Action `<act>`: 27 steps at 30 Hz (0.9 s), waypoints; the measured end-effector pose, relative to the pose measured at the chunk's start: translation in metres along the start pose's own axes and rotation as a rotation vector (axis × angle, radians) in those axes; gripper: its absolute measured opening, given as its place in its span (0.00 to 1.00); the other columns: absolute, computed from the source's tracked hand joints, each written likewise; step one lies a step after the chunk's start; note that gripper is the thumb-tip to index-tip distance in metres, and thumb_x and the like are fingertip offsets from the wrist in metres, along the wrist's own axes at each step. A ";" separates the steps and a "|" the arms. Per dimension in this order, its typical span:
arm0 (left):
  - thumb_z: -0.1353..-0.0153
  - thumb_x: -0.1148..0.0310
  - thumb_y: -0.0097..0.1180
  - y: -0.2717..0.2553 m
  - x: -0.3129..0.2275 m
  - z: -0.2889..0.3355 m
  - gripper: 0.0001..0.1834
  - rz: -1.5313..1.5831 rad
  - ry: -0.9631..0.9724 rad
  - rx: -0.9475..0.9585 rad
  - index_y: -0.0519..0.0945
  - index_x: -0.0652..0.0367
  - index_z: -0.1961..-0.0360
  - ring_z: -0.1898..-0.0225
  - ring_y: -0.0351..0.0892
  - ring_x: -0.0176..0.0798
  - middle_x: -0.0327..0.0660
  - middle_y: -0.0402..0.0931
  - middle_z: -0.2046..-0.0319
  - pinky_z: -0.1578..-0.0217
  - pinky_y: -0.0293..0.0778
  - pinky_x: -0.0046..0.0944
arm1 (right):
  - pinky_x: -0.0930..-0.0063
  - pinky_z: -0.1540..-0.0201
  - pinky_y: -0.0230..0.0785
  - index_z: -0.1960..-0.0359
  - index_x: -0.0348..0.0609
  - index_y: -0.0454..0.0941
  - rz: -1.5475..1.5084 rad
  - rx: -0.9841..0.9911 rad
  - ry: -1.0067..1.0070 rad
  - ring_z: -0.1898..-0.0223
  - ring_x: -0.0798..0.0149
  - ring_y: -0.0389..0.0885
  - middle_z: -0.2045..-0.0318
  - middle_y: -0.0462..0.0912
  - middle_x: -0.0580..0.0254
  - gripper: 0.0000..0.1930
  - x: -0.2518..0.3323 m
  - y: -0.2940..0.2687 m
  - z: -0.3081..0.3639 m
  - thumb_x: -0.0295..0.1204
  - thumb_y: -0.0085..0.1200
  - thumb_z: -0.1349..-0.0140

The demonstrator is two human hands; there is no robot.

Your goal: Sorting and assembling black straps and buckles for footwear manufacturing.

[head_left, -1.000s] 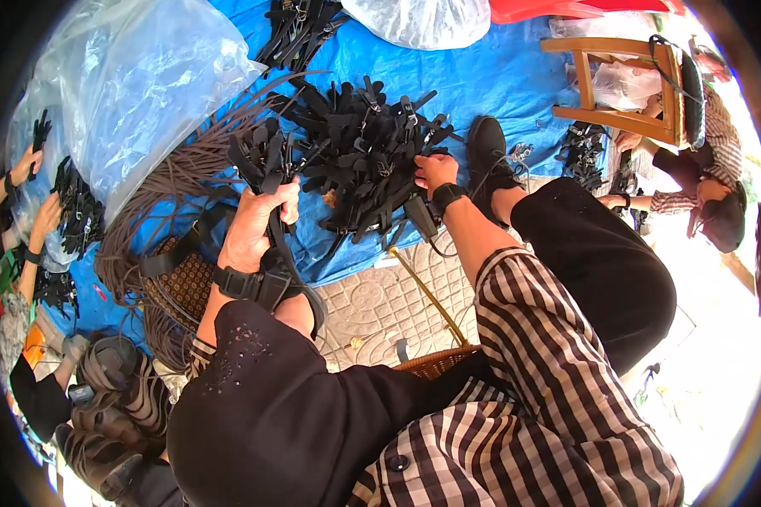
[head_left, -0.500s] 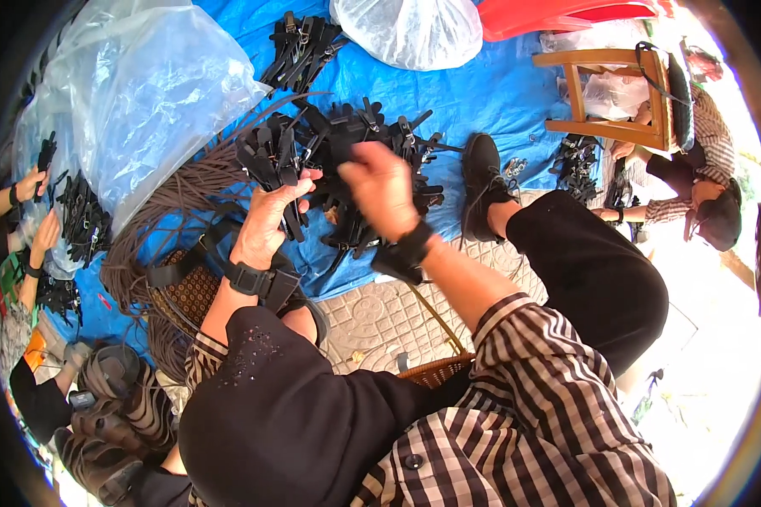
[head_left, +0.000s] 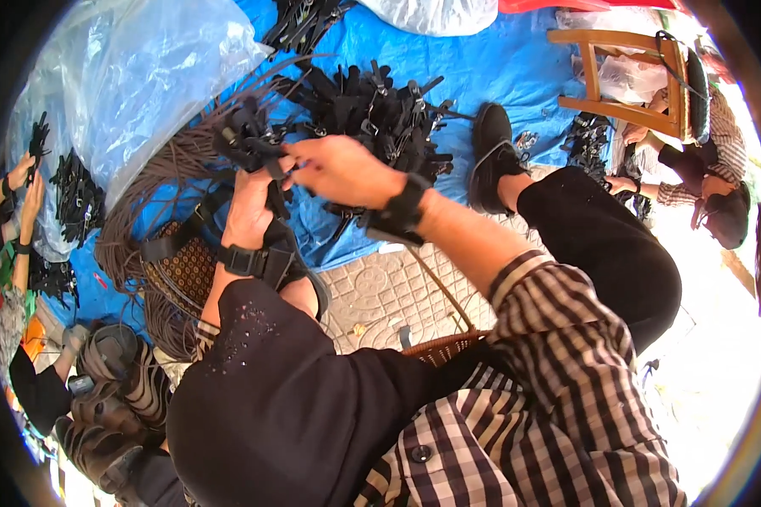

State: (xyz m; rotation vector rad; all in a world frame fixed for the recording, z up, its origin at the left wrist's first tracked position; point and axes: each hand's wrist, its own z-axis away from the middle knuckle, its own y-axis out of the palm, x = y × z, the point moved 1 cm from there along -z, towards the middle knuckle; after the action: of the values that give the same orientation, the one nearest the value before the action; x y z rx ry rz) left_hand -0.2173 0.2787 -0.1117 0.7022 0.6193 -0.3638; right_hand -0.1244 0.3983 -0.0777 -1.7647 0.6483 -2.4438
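Observation:
My left hand (head_left: 249, 209) is closed around a bunch of black straps (head_left: 247, 139), which look to have small metal buckles and fan out above the fingers. My right hand (head_left: 347, 171) reaches across to that bunch with its fingers bent together at the base, near my left fingertips. What those right fingers pinch is too small and dark to make out. Just beyond my hands a large heap of similar black buckled straps (head_left: 380, 114) lies on a blue tarp (head_left: 469, 72). Black bands circle both my wrists.
Brown cords (head_left: 131, 211) sprawl left of my hands, beside a patterned bag (head_left: 180, 264). Clear plastic sheeting (head_left: 161, 76) covers the far left. A wooden stool (head_left: 592, 72) lies at far right. Other people's hands (head_left: 27, 190) hold straps at the left; another person (head_left: 719, 182) works at right.
My right hand has moved left from over the heap to the bunch in my left hand. The bunch has shifted slightly left and tilted. The whole view has shifted a little.

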 end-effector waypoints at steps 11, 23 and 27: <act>0.53 0.73 0.61 0.011 0.005 -0.012 0.09 0.011 -0.055 0.073 0.77 0.64 0.71 0.81 0.70 0.31 0.38 0.73 0.80 0.79 0.65 0.29 | 0.74 0.75 0.70 0.73 0.35 0.76 -0.252 -0.406 0.477 0.79 0.65 0.78 0.80 0.79 0.57 0.07 -0.080 -0.069 0.056 0.26 0.48 0.47; 0.51 0.72 0.60 0.004 0.015 0.000 0.10 0.010 -0.198 0.041 0.74 0.64 0.69 0.84 0.66 0.30 0.37 0.69 0.82 0.82 0.63 0.28 | 0.64 0.65 0.68 0.71 0.45 0.73 0.968 0.198 0.158 0.64 0.57 0.75 0.69 0.74 0.58 0.06 -0.132 -0.019 0.131 0.25 0.48 0.52; 0.51 0.71 0.61 0.003 0.018 0.005 0.12 -0.001 -0.230 0.061 0.74 0.65 0.67 0.83 0.66 0.30 0.40 0.70 0.79 0.81 0.64 0.28 | 0.64 0.65 0.69 0.69 0.44 0.74 1.013 0.274 0.080 0.62 0.58 0.74 0.65 0.73 0.57 0.08 -0.146 -0.023 0.130 0.25 0.47 0.53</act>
State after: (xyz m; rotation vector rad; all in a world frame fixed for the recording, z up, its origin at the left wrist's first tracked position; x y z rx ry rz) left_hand -0.2000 0.2754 -0.1188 0.7069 0.3920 -0.4589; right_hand 0.0498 0.4225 -0.1664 -0.8782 0.8701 -1.7615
